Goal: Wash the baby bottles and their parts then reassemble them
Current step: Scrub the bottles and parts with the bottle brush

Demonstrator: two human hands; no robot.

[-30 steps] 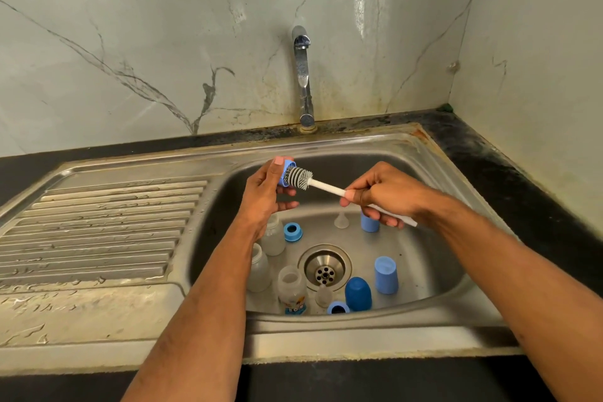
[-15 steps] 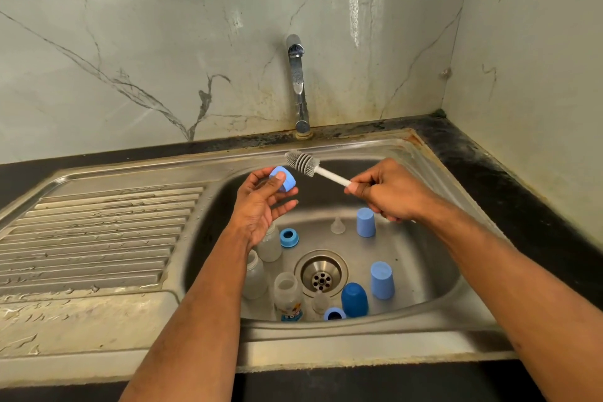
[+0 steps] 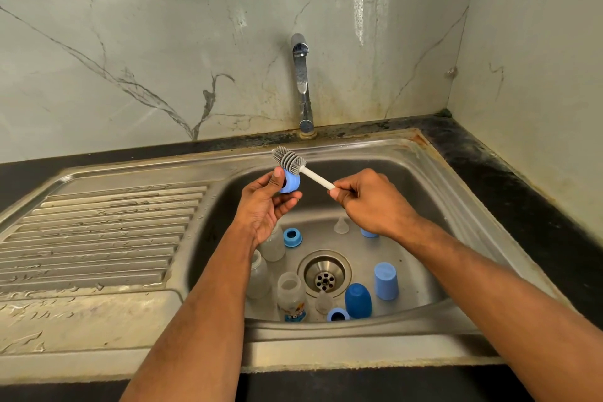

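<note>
Since the earlier frame the brush has lifted clear of the blue ring; its grey bristle head now sits just above the ring's rim, white handle slanting down-right.

Steel sink w/ ribbed drainboard at left, tap at back.

Left hand pinches the ring betw thumb & fingertips, above the basin. Right hand grips the handle, fingers curled round it.

In the basin: three clear bottles, one w/ a cartoon print, text unreadable. Dark blue cap, light blue cap, two blue rings, clear teat near the drain.
</note>
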